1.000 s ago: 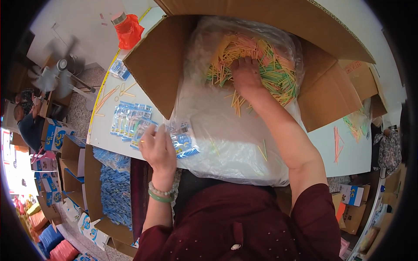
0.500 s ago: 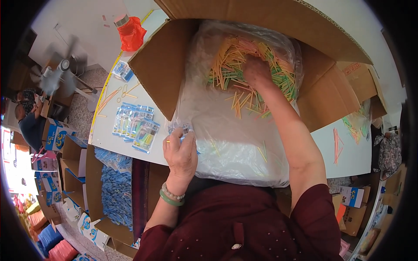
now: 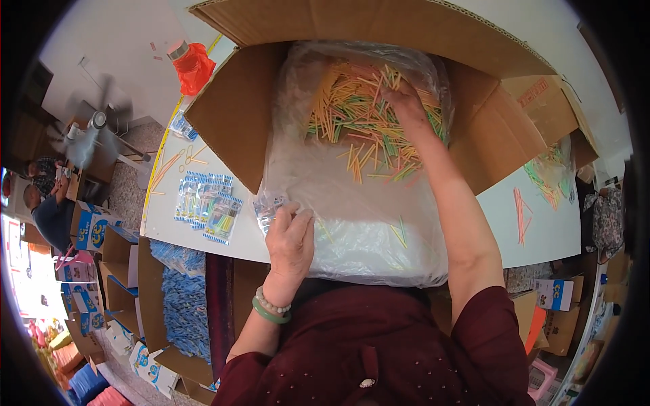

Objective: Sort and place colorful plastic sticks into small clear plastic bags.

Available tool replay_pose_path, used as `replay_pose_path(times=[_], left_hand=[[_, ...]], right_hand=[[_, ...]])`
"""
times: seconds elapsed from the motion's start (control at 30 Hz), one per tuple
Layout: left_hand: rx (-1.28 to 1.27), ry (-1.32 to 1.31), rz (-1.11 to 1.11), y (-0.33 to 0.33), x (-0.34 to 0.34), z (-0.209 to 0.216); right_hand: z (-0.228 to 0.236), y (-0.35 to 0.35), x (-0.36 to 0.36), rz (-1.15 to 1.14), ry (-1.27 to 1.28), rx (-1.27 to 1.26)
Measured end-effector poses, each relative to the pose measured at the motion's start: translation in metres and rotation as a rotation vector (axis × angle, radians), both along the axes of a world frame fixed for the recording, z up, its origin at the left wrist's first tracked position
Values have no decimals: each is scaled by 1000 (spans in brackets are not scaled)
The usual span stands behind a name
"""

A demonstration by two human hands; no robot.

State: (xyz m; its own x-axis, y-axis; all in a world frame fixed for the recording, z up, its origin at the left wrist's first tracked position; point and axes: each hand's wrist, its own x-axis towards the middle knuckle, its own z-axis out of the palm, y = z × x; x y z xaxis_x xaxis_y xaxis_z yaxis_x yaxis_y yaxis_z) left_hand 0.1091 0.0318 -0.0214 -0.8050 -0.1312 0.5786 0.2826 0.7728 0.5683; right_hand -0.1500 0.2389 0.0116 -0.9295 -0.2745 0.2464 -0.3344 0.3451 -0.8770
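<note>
Thin coloured sticks (image 3: 342, 101) in yellow, green, orange and pink lie piled on clear plastic sheeting (image 3: 359, 237) inside an open cardboard box (image 3: 233, 115). At the far part of that pile, my right hand (image 3: 406, 111) is closed round several sticks that poke up past its fingertips. Near the sheeting's left edge, my left hand (image 3: 291, 237) pinches a small blue-and-white plastic packet (image 3: 269, 208); its fingers partly cover the packet. Left of it, several filled packets (image 3: 208, 203) overlap on the white table (image 3: 250, 233), with sticks showing through their clear fronts.
Below the table's left edge stands a carton holding many blue packets (image 3: 183, 304). A red-wrapped bottle (image 3: 192, 68) stands at the back left, with loose sticks (image 3: 169, 169) nearer. Another bag of sticks (image 3: 550, 172) lies right. A fan (image 3: 98, 120) and two people are farther left.
My right hand has come up from within the pile with sticks showing between its fingers. My left hand has shifted slightly right, and more of its packet shows. The whole view has moved a little.
</note>
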Motion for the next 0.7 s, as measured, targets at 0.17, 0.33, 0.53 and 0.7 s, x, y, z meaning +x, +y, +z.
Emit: replay_pose_path(times=[0.17,0.33,0.53,0.7], left_hand=[[298,-172,-148,13,-14,10],[351,-337,-181,37,-53,10],[577,-315,-151,70,-78,13],[382,-244,-346,89,-78,-3]], right_hand=[[5,-3,88,52,-53,-268],[-36,6,120,13,-392,-276],[-58,-4,138,144,-416,-592],[-65,-8,146,-46,66,340]])
